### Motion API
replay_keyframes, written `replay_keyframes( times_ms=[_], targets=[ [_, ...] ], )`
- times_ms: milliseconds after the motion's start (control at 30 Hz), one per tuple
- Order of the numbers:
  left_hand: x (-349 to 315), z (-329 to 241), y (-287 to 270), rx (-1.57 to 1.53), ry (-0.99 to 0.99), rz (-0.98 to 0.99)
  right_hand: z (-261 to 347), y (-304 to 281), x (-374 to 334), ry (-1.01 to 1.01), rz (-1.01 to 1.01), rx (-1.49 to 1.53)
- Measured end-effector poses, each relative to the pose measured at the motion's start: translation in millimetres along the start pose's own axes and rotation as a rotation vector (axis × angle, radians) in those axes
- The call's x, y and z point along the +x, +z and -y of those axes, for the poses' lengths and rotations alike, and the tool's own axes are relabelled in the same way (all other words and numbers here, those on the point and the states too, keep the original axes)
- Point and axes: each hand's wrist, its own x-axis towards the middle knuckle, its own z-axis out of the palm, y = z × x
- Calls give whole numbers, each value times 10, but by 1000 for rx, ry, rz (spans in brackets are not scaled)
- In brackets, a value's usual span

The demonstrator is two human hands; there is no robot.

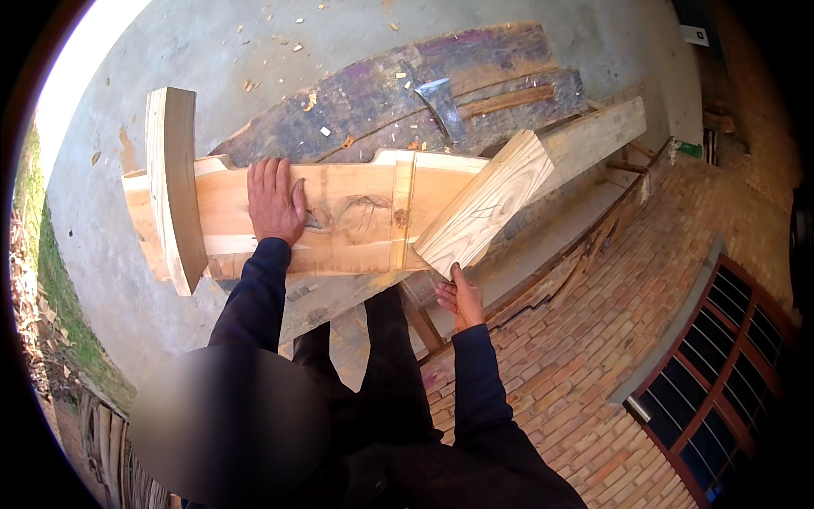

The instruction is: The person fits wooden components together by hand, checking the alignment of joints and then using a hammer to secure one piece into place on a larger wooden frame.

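Observation:
My left hand (275, 200) lies flat, fingers spread, on a wide pale wooden plank (348, 216) with a dark knot. A curved wooden piece (174, 182) stands across the plank's left end. My right hand (460, 297) sits under the near end of a thick square timber beam (509, 191) that rests slanted on the plank's right end, fingertips touching its lower corner. Both arms wear dark sleeves.
An axe (445, 106) with a wooden handle lies on a dark weathered slab (373, 93) beyond the plank. Wood chips dot the concrete floor (212, 42). A brick wall (610, 339) with a barred window (721, 373) is at the right; grass (51, 280) runs along the left.

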Motion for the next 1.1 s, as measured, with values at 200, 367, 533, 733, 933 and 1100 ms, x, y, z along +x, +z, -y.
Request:
replay_keyframes(
  times_ms=[200, 367, 533, 733, 933, 1100],
  targets=[
    [36, -47, 28, -21, 9, 0, 665, -680, 569, -443, -323, -231],
    [-2, -24, 46, -5, 11, -5, 1559, -219, 714, -440, 6, 38],
    [27, -29, 46, -8, 13, -4, 1827, -34, 700, -483, 32, 83],
    [2, -5, -33, 2, -11, 14, 1845, 567, -62, -837, -280, -235],
    [5, -7, 7, -28, -20, 23, 1023, 966, -229, -816, -320, -221],
    [-13, 56, 18, -24, -32, 24, 1069, 1025, -409, -1019, -446, -522]
  ],
)
